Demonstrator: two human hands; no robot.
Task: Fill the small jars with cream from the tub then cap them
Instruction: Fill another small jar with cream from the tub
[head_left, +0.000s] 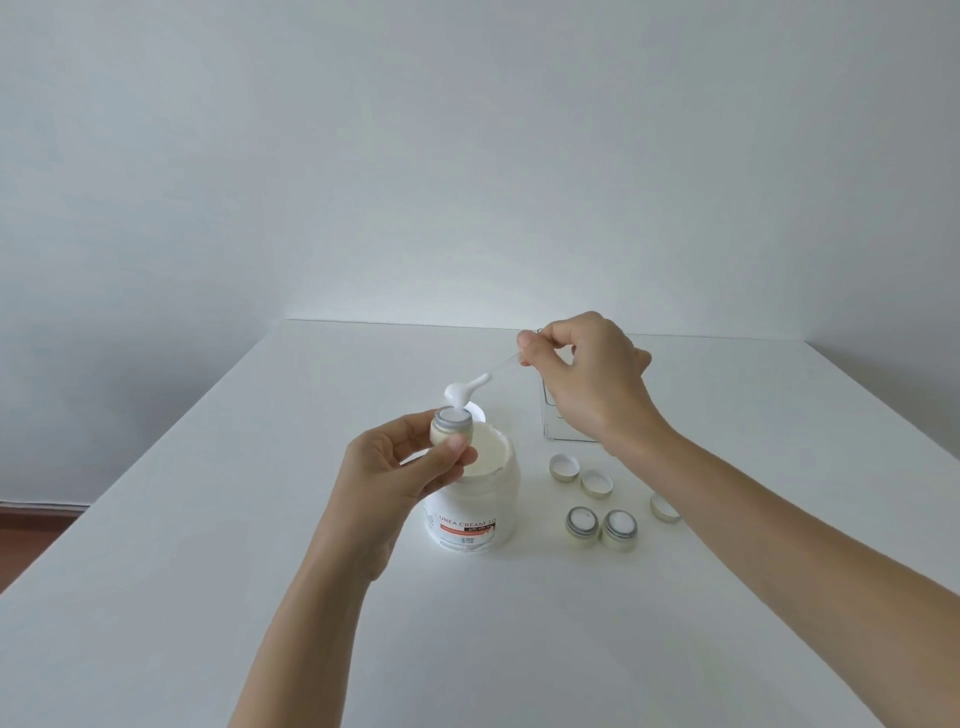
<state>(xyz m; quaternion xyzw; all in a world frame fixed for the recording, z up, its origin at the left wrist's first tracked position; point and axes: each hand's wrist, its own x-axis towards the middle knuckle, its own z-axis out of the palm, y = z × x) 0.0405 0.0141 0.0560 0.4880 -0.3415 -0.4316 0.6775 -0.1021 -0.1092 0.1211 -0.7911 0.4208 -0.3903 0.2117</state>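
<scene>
White covers nearly everything here: the table (208, 519), the wall behind it, and the cream. At the left, the left hand (395, 478) pinches 1 small jar (451, 428) between thumb and fingers, holding it upright and lifted above the open cream tub (475, 499), which stands on the table with its printed label facing near. Just above the jar's mouth hangs the cream-loaded tip of a clear spatula (470, 387), its handle slanting up to the right into the right hand (587, 379), whose curled fingers grip it. Behind that hand stands a clear container (558, 421). Right of the tub, 2 more jars (600, 529) sit side by side, uncapped, with white contents showing. Farther back and to their right lie 3 loose caps (581, 474), 2 close together and 1 apart by the right forearm.
</scene>
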